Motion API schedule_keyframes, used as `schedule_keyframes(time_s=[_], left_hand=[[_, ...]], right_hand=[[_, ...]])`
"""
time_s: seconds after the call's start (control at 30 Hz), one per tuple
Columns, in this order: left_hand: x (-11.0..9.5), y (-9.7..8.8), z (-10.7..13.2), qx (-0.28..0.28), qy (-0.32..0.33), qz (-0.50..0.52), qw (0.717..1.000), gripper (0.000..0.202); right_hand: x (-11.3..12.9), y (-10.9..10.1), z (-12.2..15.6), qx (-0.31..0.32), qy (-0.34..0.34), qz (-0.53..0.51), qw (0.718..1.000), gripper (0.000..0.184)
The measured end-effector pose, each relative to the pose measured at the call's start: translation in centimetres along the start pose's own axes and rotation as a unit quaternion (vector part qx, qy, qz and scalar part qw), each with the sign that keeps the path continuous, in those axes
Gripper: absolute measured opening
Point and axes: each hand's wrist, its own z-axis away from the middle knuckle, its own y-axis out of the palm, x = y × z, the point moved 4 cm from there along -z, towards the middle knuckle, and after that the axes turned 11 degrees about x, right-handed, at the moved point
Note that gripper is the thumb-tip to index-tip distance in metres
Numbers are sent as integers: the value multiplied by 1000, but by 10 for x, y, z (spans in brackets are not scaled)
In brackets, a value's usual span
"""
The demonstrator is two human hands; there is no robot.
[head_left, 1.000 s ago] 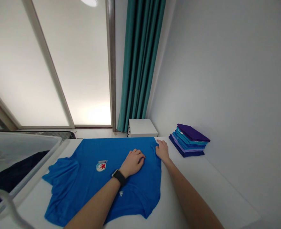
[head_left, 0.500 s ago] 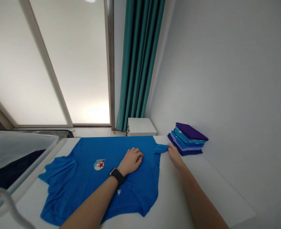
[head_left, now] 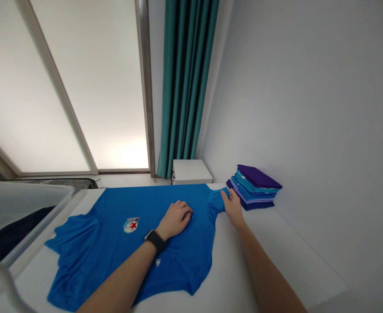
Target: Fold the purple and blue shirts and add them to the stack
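Note:
A blue T-shirt (head_left: pixel 120 248) with a small red and white logo lies spread on a white table (head_left: pixel 263 243). My left hand (head_left: pixel 174 219), with a black watch on the wrist, rests on the shirt's middle with its fingers curled down on the cloth. Over at the shirt's right side, my right hand (head_left: pixel 232 204) pinches the pulled-out sleeve (head_left: pixel 216 200).
A stack of folded blue and purple clothes (head_left: pixel 254 186) sits at the table's far right against the wall. A clear plastic bin (head_left: pixel 18 213) with dark cloth stands at the left. A teal curtain (head_left: pixel 185 82) and a small white cabinet (head_left: pixel 189 171) are behind the table.
My right hand took the right sleeve from where it lay on the shirt and pulled it out to the right. The left hand stayed pressed on the shirt.

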Motion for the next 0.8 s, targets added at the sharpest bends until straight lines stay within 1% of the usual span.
schedule_keyframes(time_s=[0.13,0.27,0.33,0.4,0.47,0.53,0.63,0.67,0.73,0.8], left_hand=[[-1,-1,-1,2,2,2,1000,24],[-2,-3,-1,5,1,7,1000,24],[-2,-4,0,6,-1,8,1000,23],[-3,-4,0,5,-3,6,1000,23],[-4,-5,0,5,-3,1,1000,23],[-5,-5,1,8,-2,-9,1000,24],[-7,-4,2,13,6,-36,999,24],[-8,-4,2,12,10,-49,999,24],[-13,-4,3,10,17,-75,997,24],[-22,-6,3,10,20,-95,995,22]], right_hand=[[-3,-7,-2,9,53,76,996,29],[-11,-12,5,54,118,146,981,36],[-13,-13,8,90,116,160,976,37],[-11,-13,10,124,92,161,975,36],[-9,-14,9,140,65,156,976,39],[-8,-18,7,121,51,157,979,42],[-13,-23,6,73,69,197,975,44],[-16,-23,6,70,84,221,969,45],[-21,-20,7,83,114,266,954,44],[-23,-16,8,98,127,288,944,41]])
